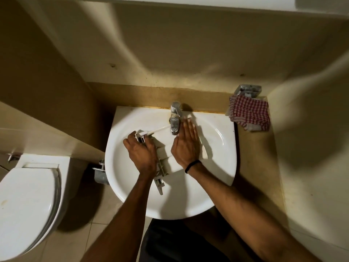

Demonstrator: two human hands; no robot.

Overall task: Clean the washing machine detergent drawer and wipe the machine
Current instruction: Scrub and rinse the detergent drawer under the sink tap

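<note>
Below the tap, the drawer was gripped by the left hand and touched by the flat, open-fingered right hand.

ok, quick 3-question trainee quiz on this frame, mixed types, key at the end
1. True or false: the drawer lies in the sink.
2. Which hand curls its fingers round the drawer's end? A) left hand B) right hand C) neither
3. Fill in: the cloth lies on the counter to the ___ of the tap.

Key: 1 true; 2 A (the right hand lies flat, fingers straight); 3 right.
</note>
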